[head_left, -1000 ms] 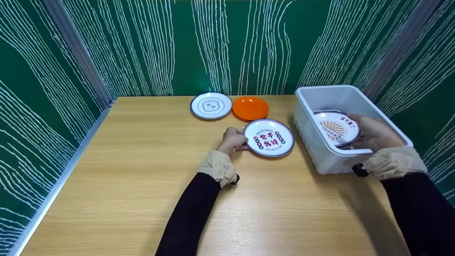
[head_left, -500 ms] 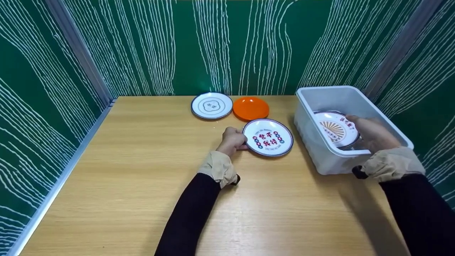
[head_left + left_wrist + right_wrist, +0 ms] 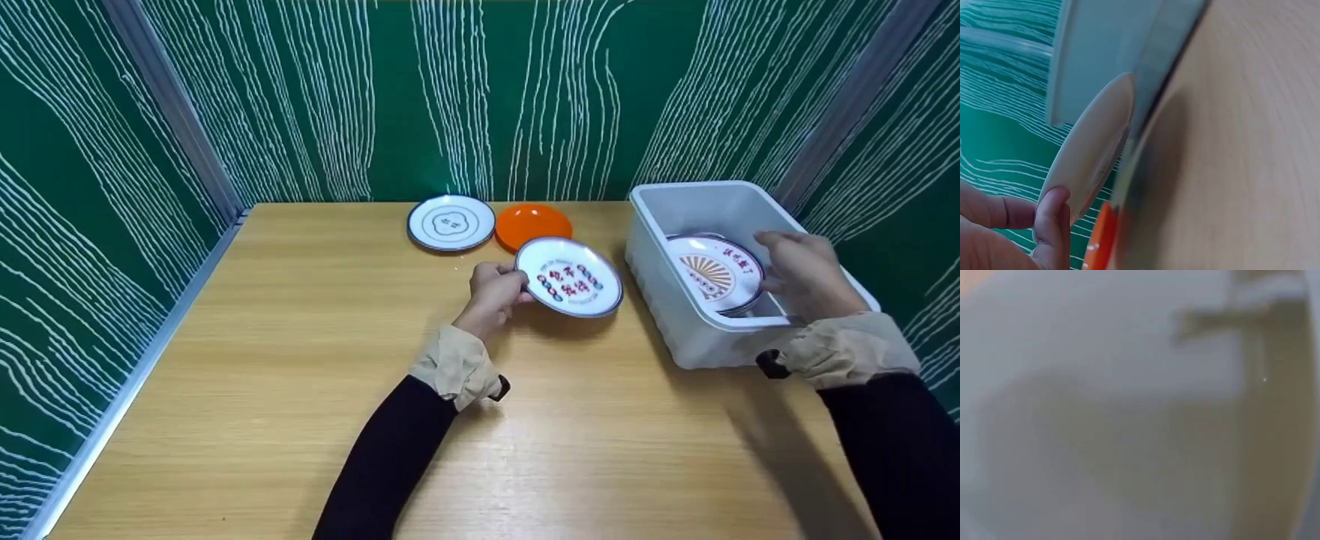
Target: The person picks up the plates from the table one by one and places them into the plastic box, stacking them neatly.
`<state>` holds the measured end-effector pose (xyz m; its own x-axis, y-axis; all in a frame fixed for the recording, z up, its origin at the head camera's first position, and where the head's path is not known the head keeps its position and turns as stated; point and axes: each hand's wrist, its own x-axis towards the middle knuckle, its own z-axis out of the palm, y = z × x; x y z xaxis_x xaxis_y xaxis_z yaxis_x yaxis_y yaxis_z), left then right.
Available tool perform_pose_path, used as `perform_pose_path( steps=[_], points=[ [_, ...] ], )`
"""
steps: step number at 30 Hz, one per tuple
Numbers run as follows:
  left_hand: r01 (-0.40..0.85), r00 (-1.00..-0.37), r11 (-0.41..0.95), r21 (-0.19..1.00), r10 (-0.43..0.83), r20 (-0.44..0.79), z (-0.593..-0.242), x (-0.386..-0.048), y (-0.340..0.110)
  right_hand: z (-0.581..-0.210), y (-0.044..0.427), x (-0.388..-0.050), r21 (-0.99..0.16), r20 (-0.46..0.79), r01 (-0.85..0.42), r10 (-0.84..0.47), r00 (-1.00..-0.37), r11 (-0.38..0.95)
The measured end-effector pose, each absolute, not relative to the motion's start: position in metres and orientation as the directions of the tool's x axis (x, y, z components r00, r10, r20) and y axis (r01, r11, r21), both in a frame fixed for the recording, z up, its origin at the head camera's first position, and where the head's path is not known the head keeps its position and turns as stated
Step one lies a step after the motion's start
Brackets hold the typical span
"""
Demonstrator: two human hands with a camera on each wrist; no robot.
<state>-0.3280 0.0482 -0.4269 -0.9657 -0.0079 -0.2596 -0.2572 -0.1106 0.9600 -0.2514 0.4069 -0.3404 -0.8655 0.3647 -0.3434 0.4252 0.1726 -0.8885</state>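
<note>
My left hand (image 3: 495, 292) pinches the left rim of a white plate (image 3: 568, 277) with red characters and a dark blue edge. In the left wrist view that plate (image 3: 1086, 149) tilts above the table, its shadow on the wood. At the right, my right hand (image 3: 810, 274) hovers over the near right side of a white plastic bin (image 3: 667, 322), fingers loosely bent and holding nothing. Beside its fingertips a white plate (image 3: 712, 277) with an orange fan pattern leans inside the bin, other plate rims showing behind it. The right wrist view is too blurred to make out.
On the table's back edge sit a white plate (image 3: 451, 223) with a dark rim and an orange plate (image 3: 532, 225), side by side. Green walls with white wavy lines (image 3: 285, 97) enclose the wooden table (image 3: 300, 375).
My left hand has raised its plate off the table and tilted it. The right hand has let go of the fan-pattern plate in the bin and drawn back to the right.
</note>
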Motion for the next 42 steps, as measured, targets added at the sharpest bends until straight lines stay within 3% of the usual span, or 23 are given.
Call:
perform_pose_path(
  steps=[11,16,24,34,42],
  points=[
    [-0.261,-0.965,-0.232,0.937,0.049,-0.257,-0.377,-0.307,0.046,-0.319,0.338,-0.246,-0.940,-0.074,0.169,0.308,-0.949,0.296],
    [-0.232,-0.973,-0.310,0.922,0.071,-0.221,-0.364,-0.294,0.049,-0.319,0.312,-0.243,-0.938,-0.056,0.134,0.240,-0.969,0.321],
    [-0.178,-0.984,-0.386,0.905,0.101,-0.150,-0.356,-0.283,0.051,-0.315,0.298,-0.237,-0.980,-0.198,0.197,0.100,-0.975,-0.020],
    [-0.212,-0.971,-0.411,0.887,0.189,-0.145,-0.369,-0.293,0.043,-0.319,0.307,-0.228,-0.978,-0.209,0.204,0.143,-0.967,-0.051],
    [-0.209,-0.977,-0.393,0.896,0.038,-0.211,-0.383,-0.335,0.018,-0.317,0.334,-0.225,-0.972,-0.189,0.150,0.227,-0.955,-0.180]
  ],
)
